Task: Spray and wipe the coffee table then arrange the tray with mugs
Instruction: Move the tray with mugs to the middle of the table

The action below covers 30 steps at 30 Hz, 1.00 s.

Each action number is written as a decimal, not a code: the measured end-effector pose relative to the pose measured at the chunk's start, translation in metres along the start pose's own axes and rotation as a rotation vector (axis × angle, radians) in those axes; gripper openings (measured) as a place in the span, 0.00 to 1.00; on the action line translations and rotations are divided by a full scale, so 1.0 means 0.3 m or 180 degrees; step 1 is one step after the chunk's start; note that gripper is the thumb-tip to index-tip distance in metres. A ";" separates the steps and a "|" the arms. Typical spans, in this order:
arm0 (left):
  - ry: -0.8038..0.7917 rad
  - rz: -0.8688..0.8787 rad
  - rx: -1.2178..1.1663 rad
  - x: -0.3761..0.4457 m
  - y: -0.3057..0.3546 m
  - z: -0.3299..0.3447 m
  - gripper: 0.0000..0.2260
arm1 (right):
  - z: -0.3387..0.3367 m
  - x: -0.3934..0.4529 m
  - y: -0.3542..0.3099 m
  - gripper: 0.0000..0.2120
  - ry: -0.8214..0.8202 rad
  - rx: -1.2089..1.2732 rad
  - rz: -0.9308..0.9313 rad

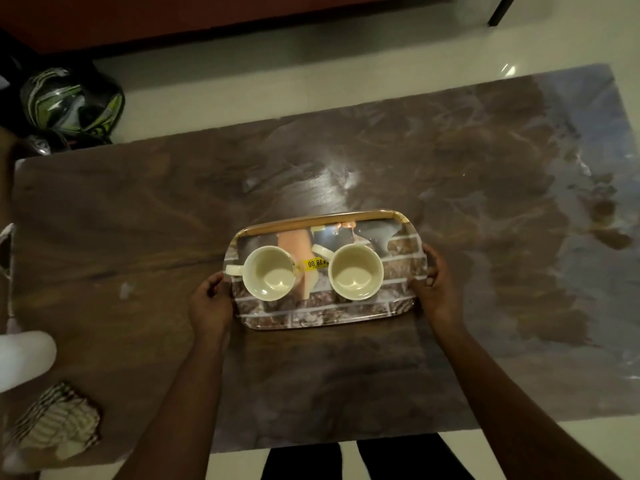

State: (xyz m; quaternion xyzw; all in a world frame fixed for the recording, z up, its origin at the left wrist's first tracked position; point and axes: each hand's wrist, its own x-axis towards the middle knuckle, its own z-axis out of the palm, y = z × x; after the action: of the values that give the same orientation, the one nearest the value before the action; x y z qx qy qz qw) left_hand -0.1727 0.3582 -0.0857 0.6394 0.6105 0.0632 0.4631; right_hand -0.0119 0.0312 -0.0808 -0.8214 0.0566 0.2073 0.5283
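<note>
Hands are holding the tray at its two short ends — left hand closing its grip on the left rim, right hand on the right rim. Tray is sitting near the middle of the brown worktop. Two cream mugs are standing upright side by side on it, both empty. Striped cloth is lying at the worktop's near-left corner — well apart from the tray.

Far to the left of the left hand's grip, a white object is blurred and cut by the frame edge; what it is cannot be told. The striped cloth below it is soft-edged. The tray hides both hands' fingertips beneath its ends.
</note>
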 end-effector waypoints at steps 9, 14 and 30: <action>-0.0072 0.0280 0.0230 -0.039 0.100 -0.045 0.11 | -0.010 -0.022 -0.079 0.26 -0.0072 -0.1169 -0.0356; 0.0110 0.2287 0.0920 -0.165 0.298 -0.102 0.12 | 0.037 -0.076 -0.358 0.25 -0.0294 -0.1687 -0.1611; -0.1097 0.2820 0.2715 -0.267 0.309 0.039 0.27 | 0.211 -0.159 -0.365 0.28 -0.0823 -0.2828 -0.1737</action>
State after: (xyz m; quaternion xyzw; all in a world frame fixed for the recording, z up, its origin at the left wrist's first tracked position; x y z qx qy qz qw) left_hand -0.1180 0.3010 0.0085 0.9603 0.1765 -0.1036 0.1894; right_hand -0.0387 0.1292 0.0082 -0.9185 -0.3177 0.1659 0.1673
